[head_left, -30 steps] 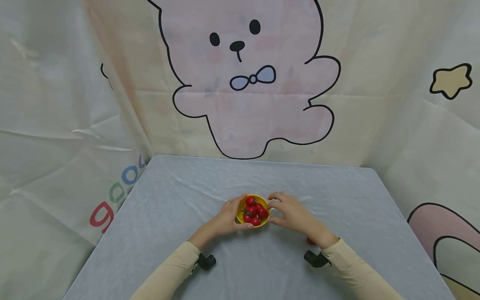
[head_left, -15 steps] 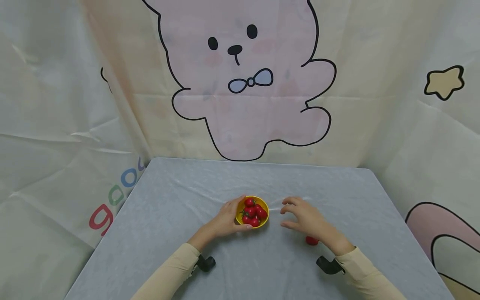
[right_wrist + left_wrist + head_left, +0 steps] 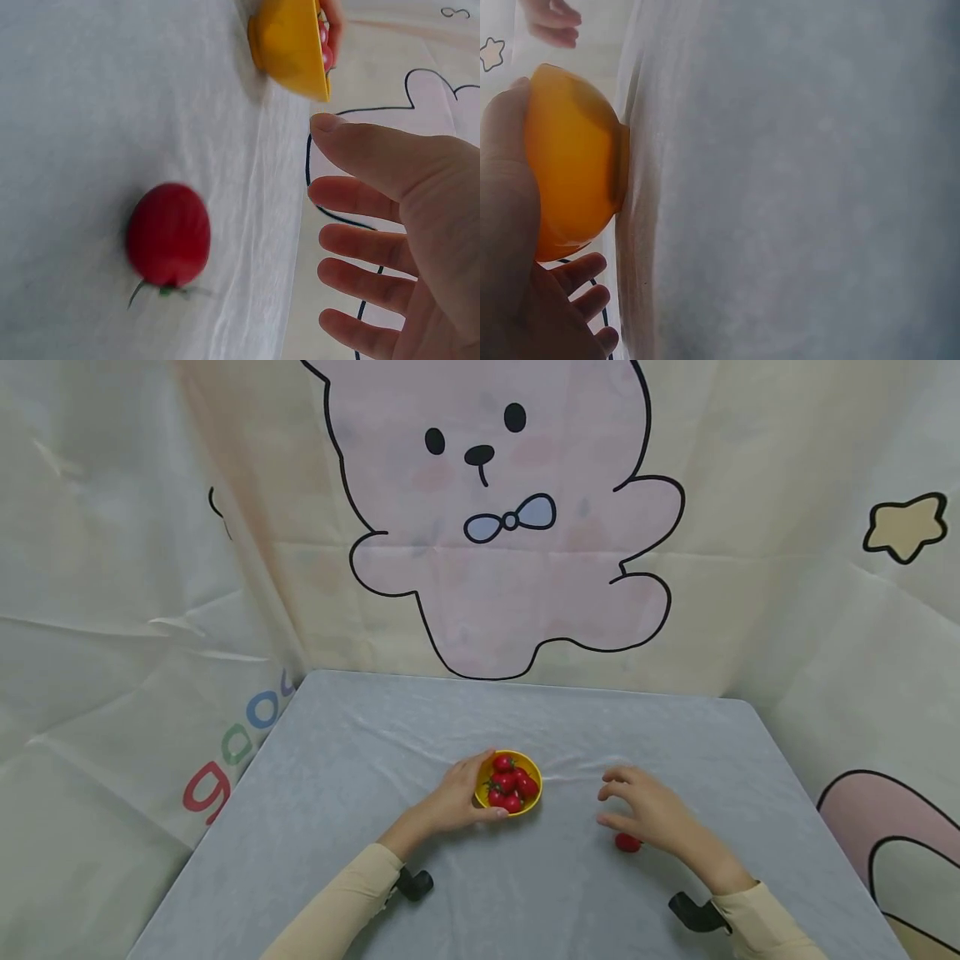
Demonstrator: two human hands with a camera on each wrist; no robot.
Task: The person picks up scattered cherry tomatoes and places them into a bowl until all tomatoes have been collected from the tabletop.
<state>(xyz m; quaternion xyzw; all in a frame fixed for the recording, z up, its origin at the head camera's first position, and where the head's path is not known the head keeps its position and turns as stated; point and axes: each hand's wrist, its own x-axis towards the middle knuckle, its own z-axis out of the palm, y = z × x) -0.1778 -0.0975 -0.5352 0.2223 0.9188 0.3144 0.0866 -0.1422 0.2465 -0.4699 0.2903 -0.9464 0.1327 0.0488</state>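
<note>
A small yellow bowl (image 3: 538,789) stands on the table, filled with several red cherry tomatoes (image 3: 506,782) that have green stems. My left hand (image 3: 450,797) holds the bowl from its left side, thumb at the near rim and fingers at the far rim. The left wrist view shows the bowl's orange-lit outer wall (image 3: 574,161) beside the thumb. To the right, my right hand (image 3: 648,810) hovers over the table, fingers loosely bent and holding nothing. One loose cherry tomato (image 3: 169,234) lies on the cloth just under that hand, its stem showing in the right wrist view.
A pale grey-blue cloth covers the table (image 3: 390,718). Behind it hangs a cream curtain with a pink bear drawing (image 3: 495,593), and more printed fabric closes in both sides. A black wrist camera (image 3: 697,912) sits under the right wrist, another (image 3: 414,885) under the left.
My right hand has drawn away from the bowl toward the right and nearer to me, uncovering the loose cherry tomato. My left hand keeps its hold on the bowl.
</note>
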